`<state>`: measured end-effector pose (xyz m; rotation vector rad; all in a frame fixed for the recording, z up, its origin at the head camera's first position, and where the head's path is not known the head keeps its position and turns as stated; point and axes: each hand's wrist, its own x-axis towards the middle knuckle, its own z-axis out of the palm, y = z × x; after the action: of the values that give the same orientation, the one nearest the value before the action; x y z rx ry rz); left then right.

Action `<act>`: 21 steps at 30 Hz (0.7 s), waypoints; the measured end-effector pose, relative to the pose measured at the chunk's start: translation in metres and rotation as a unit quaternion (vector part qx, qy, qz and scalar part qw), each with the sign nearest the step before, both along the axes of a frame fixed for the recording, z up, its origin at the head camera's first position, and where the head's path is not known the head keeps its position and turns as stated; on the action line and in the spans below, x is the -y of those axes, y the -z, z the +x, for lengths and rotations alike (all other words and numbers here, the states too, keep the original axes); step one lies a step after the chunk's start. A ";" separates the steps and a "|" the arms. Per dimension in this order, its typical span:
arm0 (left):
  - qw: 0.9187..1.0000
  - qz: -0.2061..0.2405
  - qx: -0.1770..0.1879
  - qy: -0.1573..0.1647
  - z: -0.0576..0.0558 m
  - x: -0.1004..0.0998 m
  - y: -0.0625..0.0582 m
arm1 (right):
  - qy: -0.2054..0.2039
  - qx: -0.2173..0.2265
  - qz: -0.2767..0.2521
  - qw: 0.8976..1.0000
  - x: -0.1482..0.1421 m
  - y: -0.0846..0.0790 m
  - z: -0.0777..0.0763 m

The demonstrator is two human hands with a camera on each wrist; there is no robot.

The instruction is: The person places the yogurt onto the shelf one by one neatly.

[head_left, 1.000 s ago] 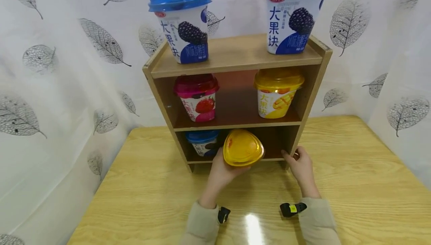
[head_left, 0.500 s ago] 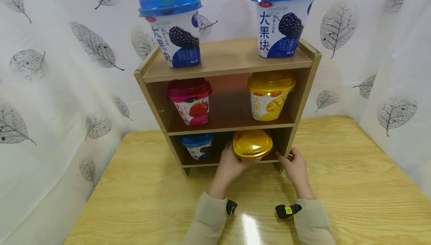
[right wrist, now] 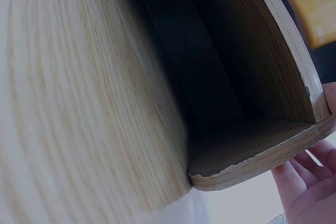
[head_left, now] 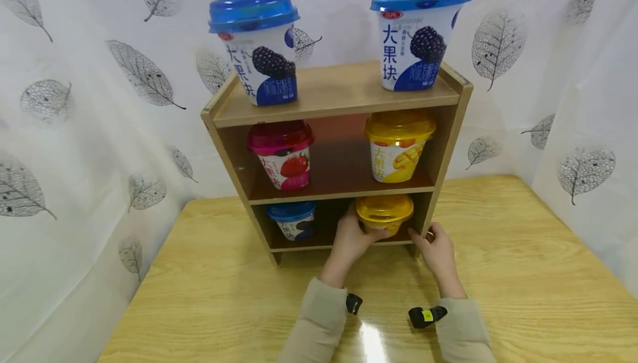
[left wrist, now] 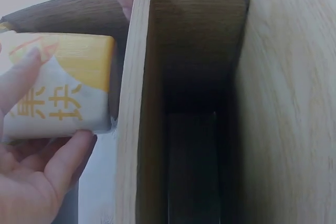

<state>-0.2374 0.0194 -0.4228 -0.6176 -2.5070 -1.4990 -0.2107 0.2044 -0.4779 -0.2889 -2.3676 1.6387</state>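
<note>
My left hand (head_left: 351, 235) grips a yellow-lidded yogurt cup (head_left: 385, 213) at the right side of the bottom compartment of a wooden shelf (head_left: 329, 116). The cup stands upright there; in the left wrist view, the thumb lies on the front of the white and yellow cup (left wrist: 73, 77), with fingers round its other side. A small gap appears between the cup's base and the shelf board (left wrist: 131, 108). Low on the shelf's right side panel, my right hand (head_left: 438, 249) pinches its edge, thumb inside and fingers (right wrist: 287, 179) outside.
A blue-lidded cup (head_left: 295, 224) stands at bottom left. Above are a pink-lidded cup (head_left: 286, 163) and another yellow-lidded cup (head_left: 399, 158). Two blue-lidded cups (head_left: 261, 58) stand on top. The shelf rests on a wood-grain table (head_left: 209, 296) before a leaf-patterned curtain (head_left: 344, 25).
My left hand has moved the yellow-lidded cup rightward and into the bottom compartment, turning it from lid towards the camera to upright. The right hand keeps its hold; the view has shifted slightly.
</note>
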 end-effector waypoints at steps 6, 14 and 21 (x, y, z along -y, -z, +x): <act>1.000 0.022 0.022 -0.004 0.000 -0.008 0.003 | 0.004 0.001 0.004 1.000 0.000 0.000 0.000; 0.999 0.029 0.041 0.004 0.000 -0.014 0.004 | 0.002 0.000 0.002 1.000 0.000 0.002 0.001; 0.999 0.029 0.039 0.004 -0.001 -0.018 0.007 | -0.001 -0.013 0.002 1.000 -0.001 0.002 0.000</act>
<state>-0.2382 0.0370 -0.4297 -0.5730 -2.5107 -1.6221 -0.2103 0.2055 -0.4801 -0.2642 -2.3520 1.6296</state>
